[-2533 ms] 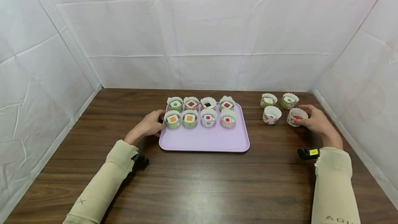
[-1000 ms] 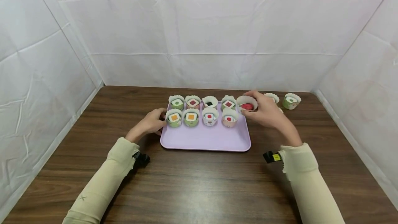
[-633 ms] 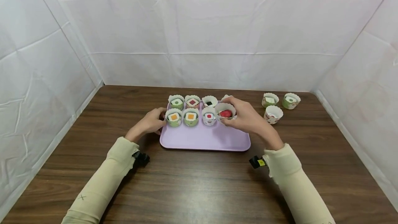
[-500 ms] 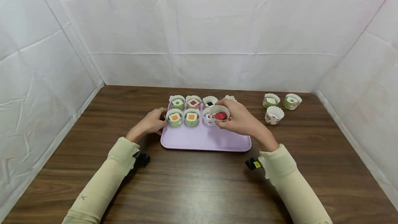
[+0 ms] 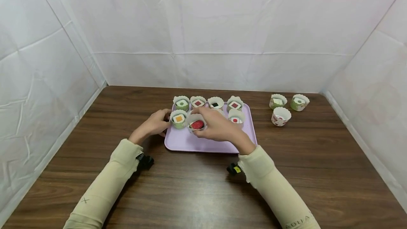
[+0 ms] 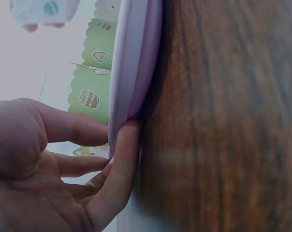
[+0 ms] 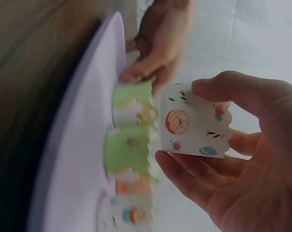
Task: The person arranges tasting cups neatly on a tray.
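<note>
My left hand grips the left edge of a lilac tray, thumb and fingers on either side of the rim in the left wrist view. My right hand holds a white baking cup printed with doughnuts by its sides, raised above the cups on the tray. A red strawberry-like piece lies inside it. Several paper cups with square, sushi-like pieces stand in two rows along the tray's back half. The front-left cup holds an orange-topped piece; the right hand and its cup cover part of the front row.
Two green cups and a white patterned cup stand on the wooden table at the back right. White cloth walls enclose the table's back and sides.
The right hand took the cup with the red piece from the right-hand group and carried it left over the tray. My left hand has stayed at the tray's left edge.
</note>
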`<state>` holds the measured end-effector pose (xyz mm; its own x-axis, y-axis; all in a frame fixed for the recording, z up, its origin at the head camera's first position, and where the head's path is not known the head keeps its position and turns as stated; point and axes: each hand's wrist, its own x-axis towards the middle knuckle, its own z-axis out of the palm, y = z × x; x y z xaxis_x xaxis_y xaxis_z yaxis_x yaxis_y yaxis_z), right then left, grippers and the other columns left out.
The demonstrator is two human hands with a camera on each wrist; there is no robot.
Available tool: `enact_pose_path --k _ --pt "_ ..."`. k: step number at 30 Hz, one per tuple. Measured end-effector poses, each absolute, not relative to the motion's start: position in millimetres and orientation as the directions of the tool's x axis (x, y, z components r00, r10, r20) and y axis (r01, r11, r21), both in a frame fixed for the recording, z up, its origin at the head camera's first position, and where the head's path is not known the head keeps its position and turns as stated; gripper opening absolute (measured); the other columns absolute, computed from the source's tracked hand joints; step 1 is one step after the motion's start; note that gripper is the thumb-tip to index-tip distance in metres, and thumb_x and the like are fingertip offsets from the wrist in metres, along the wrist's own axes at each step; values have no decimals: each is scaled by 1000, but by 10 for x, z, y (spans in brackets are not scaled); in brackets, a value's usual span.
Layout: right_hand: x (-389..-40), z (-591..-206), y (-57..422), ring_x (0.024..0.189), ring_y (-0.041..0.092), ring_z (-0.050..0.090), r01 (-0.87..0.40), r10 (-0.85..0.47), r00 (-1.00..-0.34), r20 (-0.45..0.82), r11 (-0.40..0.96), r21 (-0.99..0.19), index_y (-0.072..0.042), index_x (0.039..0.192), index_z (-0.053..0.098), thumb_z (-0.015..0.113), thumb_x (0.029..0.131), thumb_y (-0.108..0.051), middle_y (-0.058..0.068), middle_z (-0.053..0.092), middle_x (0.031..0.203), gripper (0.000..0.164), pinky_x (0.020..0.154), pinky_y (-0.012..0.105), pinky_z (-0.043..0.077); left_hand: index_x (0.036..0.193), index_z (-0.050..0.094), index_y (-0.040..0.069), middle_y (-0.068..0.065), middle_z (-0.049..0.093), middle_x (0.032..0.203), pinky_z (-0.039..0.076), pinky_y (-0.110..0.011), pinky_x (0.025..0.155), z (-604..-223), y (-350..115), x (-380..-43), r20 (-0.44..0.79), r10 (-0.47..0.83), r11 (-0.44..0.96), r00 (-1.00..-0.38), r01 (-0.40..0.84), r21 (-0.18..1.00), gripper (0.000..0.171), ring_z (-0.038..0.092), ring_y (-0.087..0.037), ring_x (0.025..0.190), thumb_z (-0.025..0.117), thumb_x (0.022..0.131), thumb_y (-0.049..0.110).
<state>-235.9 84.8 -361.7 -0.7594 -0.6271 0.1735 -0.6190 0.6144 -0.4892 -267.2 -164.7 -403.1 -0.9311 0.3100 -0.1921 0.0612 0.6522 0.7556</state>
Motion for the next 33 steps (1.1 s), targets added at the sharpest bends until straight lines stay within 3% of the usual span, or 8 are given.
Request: enact_pose_path --k 9,19,26,33 --pt "-2353 -3742 497 122 19 48 -623 -656 -746 112 629 -465 -16 125 55 74 78 -26 2 56 128 52 96 34 47 144 33 -3 -24 47 120 60 -34 59 -4017 -1634 -2671 -192 306 647 -932 56 760 59 60 -32 92 47 88 3" --pt "-2344 -3866 316 107 16 58 -608 -661 -750 26 673 -422 -16 128 53 73 82 -27 2 59 125 51 86 35 51 145 32 -3 -24 48 121 60 -34 59 -3994 -1633 -2656 -188 318 644 -929 66 762 58 61 -29 89 46 90 5" --pt "-2345 -3903 296 101 15 57 -617 -664 -747 37 672 -410 -19 133 51 72 81 -26 2 62 122 56 83 34 49 146 30 -4 -26 47 122 60 -34 60 -3985 -1629 -2640 -191 325 648 -926 72 758 57 61 -32 92 46 92 7" --pt "-2356 -3909 314 90 15 55 -614 -671 -741 24 664 -427 -23 138 45 69 77 -13 2 60 123 67 81 34 46 145 31 -5 -26 49 120 60 -33 60 -4000 -1641 -2644 -185 324 649 -928 76 757 57 61 -33 94 46 92 7"
